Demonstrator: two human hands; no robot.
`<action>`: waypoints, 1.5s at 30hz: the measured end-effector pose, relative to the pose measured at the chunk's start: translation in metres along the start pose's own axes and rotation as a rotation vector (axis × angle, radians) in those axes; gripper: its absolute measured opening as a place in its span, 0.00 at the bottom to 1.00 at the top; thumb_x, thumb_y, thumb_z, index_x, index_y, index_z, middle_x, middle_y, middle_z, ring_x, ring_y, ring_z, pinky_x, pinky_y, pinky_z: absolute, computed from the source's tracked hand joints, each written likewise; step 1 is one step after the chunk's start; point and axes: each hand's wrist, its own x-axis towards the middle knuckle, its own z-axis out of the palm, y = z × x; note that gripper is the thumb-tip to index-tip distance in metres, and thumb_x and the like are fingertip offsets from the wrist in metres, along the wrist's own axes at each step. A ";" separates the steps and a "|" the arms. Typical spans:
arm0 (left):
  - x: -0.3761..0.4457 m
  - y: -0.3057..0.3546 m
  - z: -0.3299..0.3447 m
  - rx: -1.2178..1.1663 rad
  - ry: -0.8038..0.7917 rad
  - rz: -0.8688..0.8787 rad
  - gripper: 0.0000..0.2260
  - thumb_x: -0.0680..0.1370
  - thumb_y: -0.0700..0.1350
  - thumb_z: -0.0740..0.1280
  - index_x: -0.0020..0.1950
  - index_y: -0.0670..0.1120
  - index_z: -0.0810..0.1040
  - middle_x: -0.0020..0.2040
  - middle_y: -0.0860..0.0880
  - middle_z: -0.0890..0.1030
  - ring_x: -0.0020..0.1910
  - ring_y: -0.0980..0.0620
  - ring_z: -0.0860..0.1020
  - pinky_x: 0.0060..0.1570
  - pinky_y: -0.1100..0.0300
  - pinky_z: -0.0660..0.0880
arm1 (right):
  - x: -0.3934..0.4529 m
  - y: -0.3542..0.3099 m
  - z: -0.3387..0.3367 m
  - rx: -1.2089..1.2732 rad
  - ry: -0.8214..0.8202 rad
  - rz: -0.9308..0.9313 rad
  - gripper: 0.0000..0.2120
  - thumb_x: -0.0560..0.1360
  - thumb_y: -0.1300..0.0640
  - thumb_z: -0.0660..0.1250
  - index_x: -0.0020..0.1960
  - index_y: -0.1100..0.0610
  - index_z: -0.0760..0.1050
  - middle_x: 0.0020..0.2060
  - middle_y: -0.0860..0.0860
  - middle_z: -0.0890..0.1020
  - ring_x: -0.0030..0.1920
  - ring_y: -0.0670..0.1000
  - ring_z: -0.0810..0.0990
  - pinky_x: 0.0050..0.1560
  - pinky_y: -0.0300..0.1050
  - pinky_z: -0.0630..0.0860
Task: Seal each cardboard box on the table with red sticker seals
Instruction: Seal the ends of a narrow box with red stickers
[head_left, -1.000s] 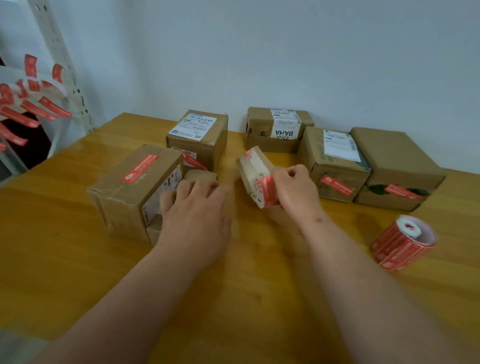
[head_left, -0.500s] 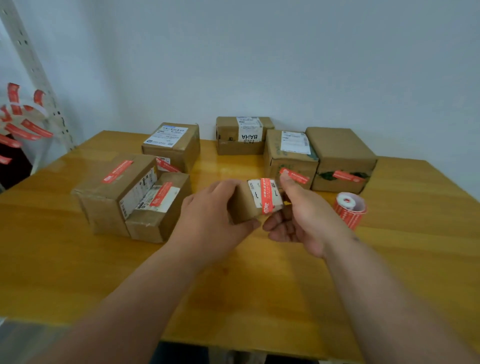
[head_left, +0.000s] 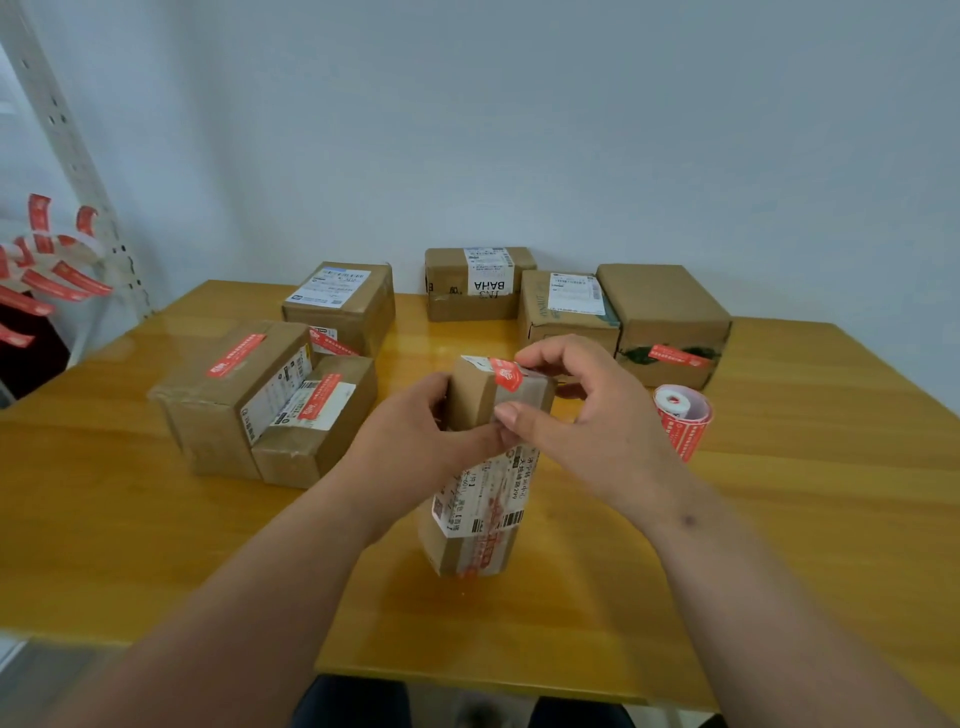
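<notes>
A small cardboard box (head_left: 475, 512) with a white shipping label stands on end near the table's front middle. My left hand (head_left: 415, 441) grips its upper left side. My right hand (head_left: 587, 415) curls over its top right, thumb on the front face and fingers near a red sticker seal (head_left: 508, 375) stuck over the top edge. The roll of red stickers (head_left: 681, 418) lies on the table just right of my right hand.
Several cardboard boxes sit on the wooden table (head_left: 805, 493): two with red seals at the left (head_left: 244, 395), one behind them (head_left: 340, 304), three along the back wall (head_left: 665, 317). Loose red stickers hang from a shelf frame (head_left: 47, 270) at the far left.
Both hands brought the small box nearer and turned it upright on the table. My left hand left the left boxes and took the box's side; my right hand shifted to its top.
</notes>
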 end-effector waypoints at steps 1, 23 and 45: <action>0.000 0.000 -0.002 0.002 0.001 -0.005 0.16 0.67 0.56 0.75 0.51 0.55 0.78 0.43 0.58 0.84 0.42 0.60 0.82 0.38 0.63 0.77 | 0.000 -0.001 0.001 -0.030 0.011 -0.018 0.14 0.70 0.49 0.74 0.50 0.41 0.72 0.48 0.38 0.77 0.51 0.37 0.74 0.48 0.33 0.70; 0.009 -0.011 -0.006 0.264 0.161 0.054 0.18 0.65 0.63 0.74 0.35 0.51 0.73 0.24 0.58 0.74 0.23 0.63 0.71 0.21 0.71 0.64 | 0.010 0.004 0.011 -0.583 0.160 -0.404 0.08 0.73 0.55 0.66 0.45 0.54 0.83 0.39 0.47 0.85 0.41 0.49 0.83 0.53 0.50 0.76; 0.012 -0.021 -0.016 0.123 -0.035 -0.039 0.20 0.66 0.58 0.76 0.43 0.42 0.80 0.37 0.42 0.83 0.35 0.42 0.82 0.33 0.55 0.74 | 0.020 0.009 0.010 -0.665 -0.198 -0.318 0.15 0.80 0.50 0.58 0.46 0.52 0.82 0.38 0.46 0.83 0.41 0.48 0.81 0.52 0.50 0.76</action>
